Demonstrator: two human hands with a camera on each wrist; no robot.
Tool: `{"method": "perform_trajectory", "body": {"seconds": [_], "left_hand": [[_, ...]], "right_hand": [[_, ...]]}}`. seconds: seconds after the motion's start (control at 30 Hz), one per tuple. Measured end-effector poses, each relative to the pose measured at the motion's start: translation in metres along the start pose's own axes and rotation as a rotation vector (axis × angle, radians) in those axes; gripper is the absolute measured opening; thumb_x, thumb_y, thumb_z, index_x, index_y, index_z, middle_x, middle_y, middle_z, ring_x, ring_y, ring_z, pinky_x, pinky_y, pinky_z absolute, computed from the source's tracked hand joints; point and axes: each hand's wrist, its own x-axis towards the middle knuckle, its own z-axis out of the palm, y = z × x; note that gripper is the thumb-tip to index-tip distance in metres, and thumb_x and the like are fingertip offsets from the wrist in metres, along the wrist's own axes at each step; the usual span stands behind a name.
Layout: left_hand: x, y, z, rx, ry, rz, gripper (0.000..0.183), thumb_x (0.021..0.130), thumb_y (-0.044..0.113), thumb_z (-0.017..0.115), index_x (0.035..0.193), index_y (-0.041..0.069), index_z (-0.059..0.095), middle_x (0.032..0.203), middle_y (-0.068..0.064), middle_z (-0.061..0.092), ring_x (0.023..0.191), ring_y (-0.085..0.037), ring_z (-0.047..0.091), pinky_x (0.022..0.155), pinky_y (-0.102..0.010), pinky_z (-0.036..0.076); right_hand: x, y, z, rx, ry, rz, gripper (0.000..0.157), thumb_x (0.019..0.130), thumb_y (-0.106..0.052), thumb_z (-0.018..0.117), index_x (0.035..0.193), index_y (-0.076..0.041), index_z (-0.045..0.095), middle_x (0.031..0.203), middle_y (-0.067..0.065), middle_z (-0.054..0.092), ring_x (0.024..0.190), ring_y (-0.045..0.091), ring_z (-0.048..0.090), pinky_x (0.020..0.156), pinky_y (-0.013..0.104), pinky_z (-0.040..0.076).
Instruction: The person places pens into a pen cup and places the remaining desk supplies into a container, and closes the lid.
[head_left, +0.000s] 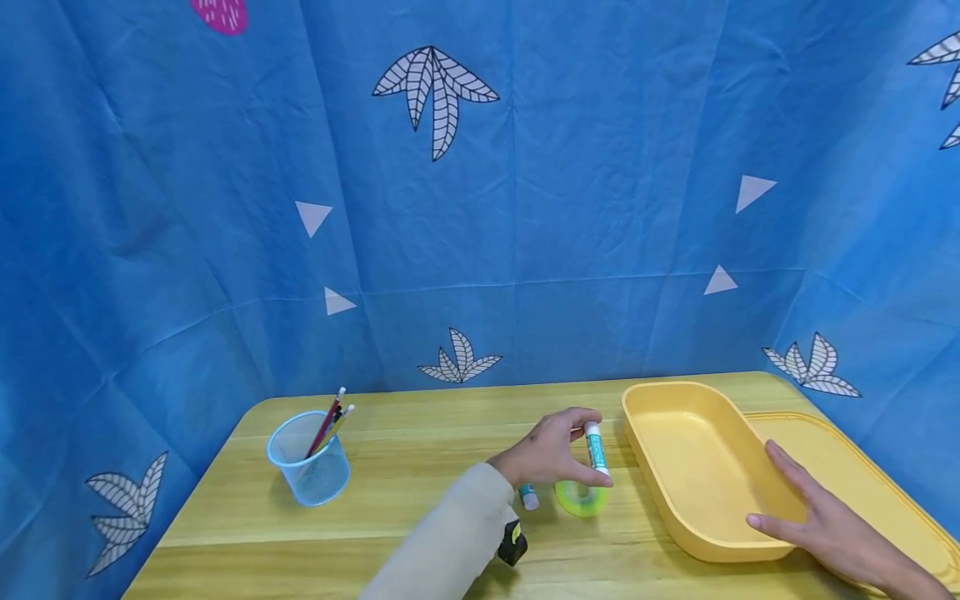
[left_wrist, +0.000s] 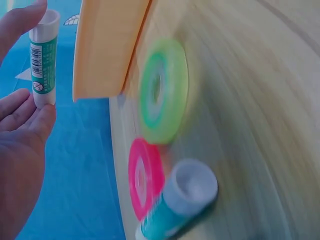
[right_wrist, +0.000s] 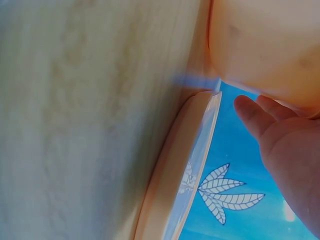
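Observation:
My left hand (head_left: pixel 553 448) pinches a white-and-teal glue stick (head_left: pixel 596 450) by its two ends between thumb and fingers, off the tabletop. Below it lie a green tape roll (head_left: pixel 577 502) and a second glue stick (head_left: pixel 528 497). A pink tape roll (left_wrist: pixel 145 177) shows beside them in the left wrist view; in the head view it is hidden. At the near right corner of an orange-yellow bin (head_left: pixel 645 467), my right hand (head_left: pixel 825 525) has its fingers extended, thumb over the front rim. The bin's inside holds nothing visible.
A light-blue mesh pen cup (head_left: pixel 318 483) with several pencils (head_left: pixel 330 425) stands at the table's left. A flat yellow lid or tray (head_left: pixel 832 450) lies right of the bin, partly beneath the right hand. Blue patterned cloth (head_left: pixel 525 208) hangs behind the wooden table (head_left: pixel 420 425).

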Motion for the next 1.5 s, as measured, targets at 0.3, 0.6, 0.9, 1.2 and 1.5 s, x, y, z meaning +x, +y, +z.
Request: {"method": "perform_trajectory", "body": {"seconds": [0.3, 0.6, 0.9, 1.2, 1.5], "left_hand": [[0.014, 0.010, 0.020, -0.028, -0.003, 0.008, 0.079, 0.080, 0.016, 0.086, 0.146, 0.007, 0.045, 0.144, 0.000, 0.048, 0.136, -0.012, 0.044, 0.106, -0.024, 0.041], [0.029, 0.017, 0.043, -0.064, -0.005, 0.022, 0.077, 0.081, 0.016, 0.086, 0.147, 0.010, 0.046, 0.146, 0.004, 0.048, 0.132, -0.007, 0.046, 0.105, -0.022, 0.041], [0.037, 0.018, 0.057, 0.021, 0.024, 0.031, 0.078, 0.076, 0.019, 0.089, 0.143, 0.006, 0.050, 0.141, 0.004, 0.053, 0.123, -0.001, 0.050, 0.101, -0.017, 0.043], [0.037, 0.019, 0.056, 0.200, 0.031, -0.011, 0.085, 0.076, 0.036, 0.088, 0.147, 0.014, 0.048, 0.128, 0.012, 0.055, 0.113, -0.003, 0.049, 0.097, -0.021, 0.044], [0.039, 0.024, 0.060, 0.283, 0.020, -0.050, 0.085, 0.078, 0.042, 0.085, 0.149, 0.018, 0.046, 0.147, 0.011, 0.047, 0.134, -0.009, 0.042, 0.105, -0.028, 0.042]], "right_hand": [[0.000, 0.000, 0.000, -0.004, -0.001, 0.014, 0.094, 0.099, -0.022, 0.064, 0.159, -0.004, -0.007, 0.158, 0.037, -0.002, 0.130, -0.016, -0.018, 0.093, 0.001, -0.011], [0.000, 0.001, -0.001, 0.014, 0.000, 0.015, 0.095, 0.099, -0.022, 0.064, 0.159, -0.003, -0.007, 0.158, 0.037, -0.003, 0.147, 0.026, -0.016, 0.092, 0.001, -0.011], [0.000, 0.000, 0.000, 0.030, -0.023, 0.003, 0.092, 0.100, -0.020, 0.062, 0.159, -0.007, -0.007, 0.159, 0.035, -0.003, 0.130, -0.016, -0.016, 0.092, 0.002, -0.010], [-0.001, -0.002, -0.001, 0.038, -0.020, 0.004, 0.092, 0.100, -0.019, 0.062, 0.159, -0.005, -0.007, 0.159, 0.036, -0.003, 0.131, -0.014, -0.017, 0.093, 0.002, -0.010], [-0.002, -0.002, -0.001, 0.029, -0.017, 0.017, 0.092, 0.100, -0.021, 0.062, 0.159, -0.004, -0.006, 0.158, 0.037, -0.002, 0.134, -0.011, -0.017, 0.093, 0.001, -0.009]]}}
